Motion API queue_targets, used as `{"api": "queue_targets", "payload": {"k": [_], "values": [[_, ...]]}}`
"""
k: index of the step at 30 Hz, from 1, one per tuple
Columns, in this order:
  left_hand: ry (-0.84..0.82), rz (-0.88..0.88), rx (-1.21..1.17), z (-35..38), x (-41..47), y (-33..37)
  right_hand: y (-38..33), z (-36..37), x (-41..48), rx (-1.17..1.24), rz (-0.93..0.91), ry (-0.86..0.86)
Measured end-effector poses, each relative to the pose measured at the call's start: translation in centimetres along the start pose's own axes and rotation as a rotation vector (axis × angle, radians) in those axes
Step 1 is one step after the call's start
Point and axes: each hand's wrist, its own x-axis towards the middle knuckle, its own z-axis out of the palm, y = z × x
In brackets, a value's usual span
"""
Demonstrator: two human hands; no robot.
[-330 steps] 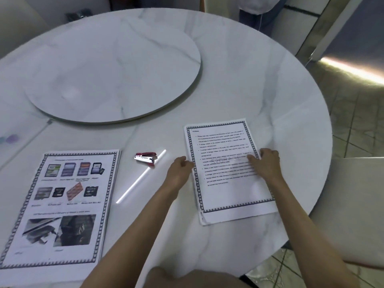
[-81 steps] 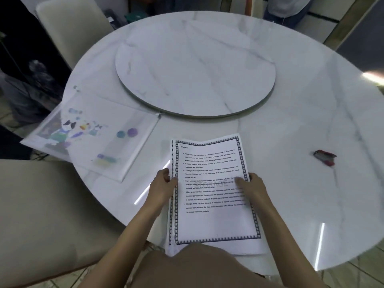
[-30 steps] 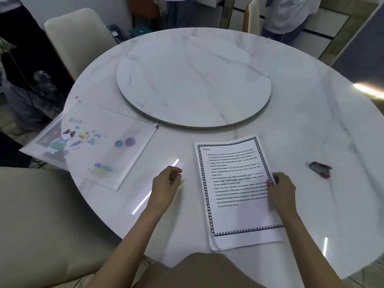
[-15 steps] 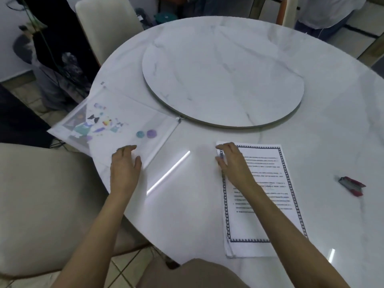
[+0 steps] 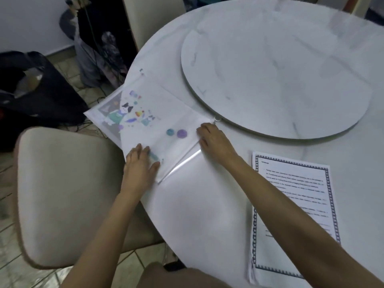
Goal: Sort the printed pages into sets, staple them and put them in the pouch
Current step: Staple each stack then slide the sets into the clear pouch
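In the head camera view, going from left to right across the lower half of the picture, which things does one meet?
Chair → left hand → right hand → printed pages. The pouch is left out, since it overlaps both hands.

A round marble table [image 5: 207,215] carries a turntable [image 5: 280,80] at its middle. A beige chair [image 5: 68,194] stands at the table's left edge, with a second chair [image 5: 153,19] at its far-left rim. A black bag [image 5: 31,90] sits left of the table.

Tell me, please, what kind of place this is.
Probably a home dining room: a round marble table with a turntable on it, a padded chair beside it, and a tiled floor.
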Motion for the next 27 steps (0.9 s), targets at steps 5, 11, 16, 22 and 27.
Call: {"api": "queue_targets", "payload": {"k": [5, 11, 16, 22, 27], "values": [[-0.062, 0.014, 0.008, -1.1, -0.5, -0.6, -0.6, 0.3, -4.0, 0.003, -0.033, 0.068], [-0.174, 0.092, 0.065, -1.3, -1.7, -1.3, -1.7, 0.2, -10.9, 0.058, 0.021, 0.081], [-0.247, 0.127, 0.082, -1.1, -3.8, -1.5, -2.6, 0.5, -16.0, 0.159, 0.096, 0.108], [-0.234, 0.148, 0.078, 0.0, -7.2, -1.9, -2.9, -0.2, -18.5, 0.228, 0.139, 0.145], [-0.126, 0.050, -0.058, 0.1, -8.2, -1.2, -1.8, -1.6, -15.8, 0.269, 0.353, 0.162]]}}
